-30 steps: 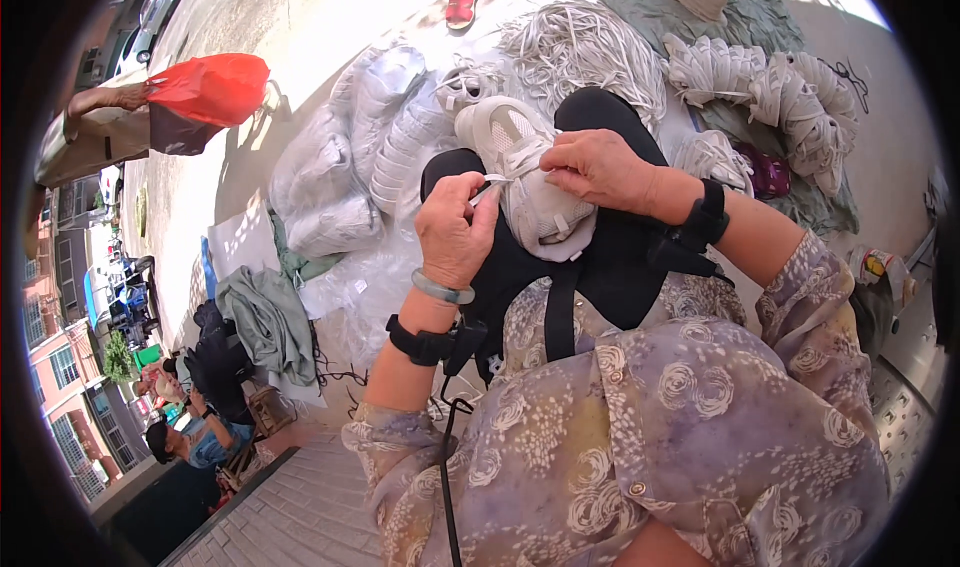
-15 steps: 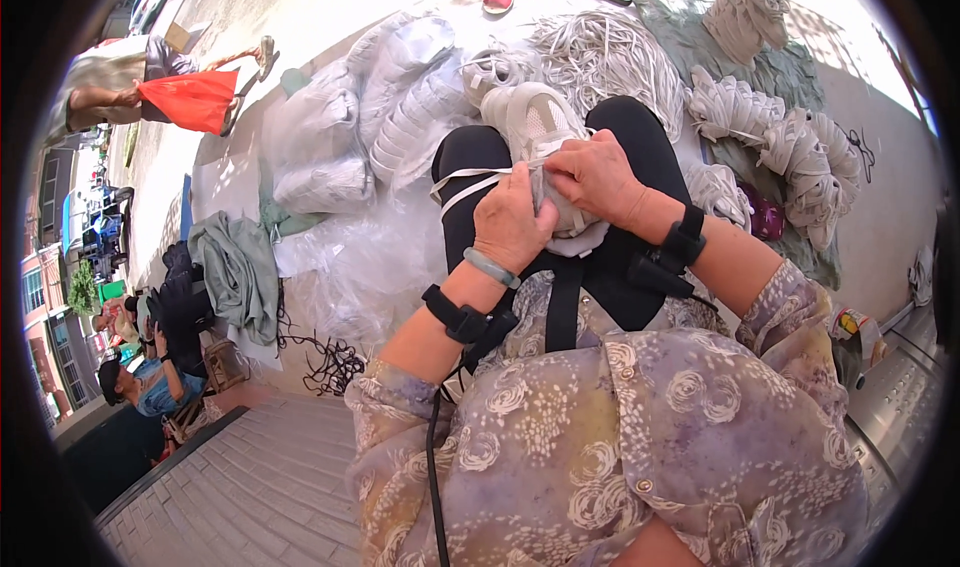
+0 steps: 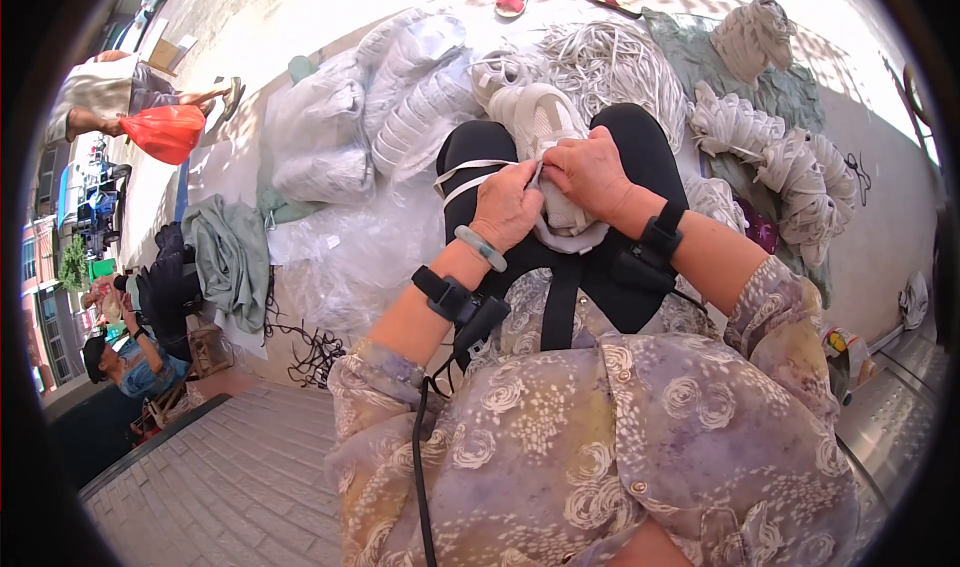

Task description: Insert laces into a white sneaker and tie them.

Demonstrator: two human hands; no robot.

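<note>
A white and beige sneaker (image 3: 545,115) rests between my knees, its toe pointing away from me. A flat white shoelace (image 3: 474,167) trails from its lacing area across my left thigh. My left hand (image 3: 506,207) pinches the shoelace at the sneaker's opening, thumb and forefinger pressed together. Right beside it, my right hand (image 3: 588,177) is closed in a pinch on the lacing, knuckles up. The two sets of fingertips almost meet, and they hide the eyelets and part of the tongue.
Plastic-wrapped white shoes (image 3: 415,77) lie ahead to the left. A heap of white laces (image 3: 620,72) and strung bundles of white shoes (image 3: 800,172) lie ahead and right. Red slippers (image 3: 517,0) lie farther off. Someone carries a red bag (image 3: 165,134); another person (image 3: 140,362) sits at left.
My hands have drawn closer together over the sneaker, the right one shifting slightly left. At far left, the passer-by with the red bag has moved a little farther left in view.
</note>
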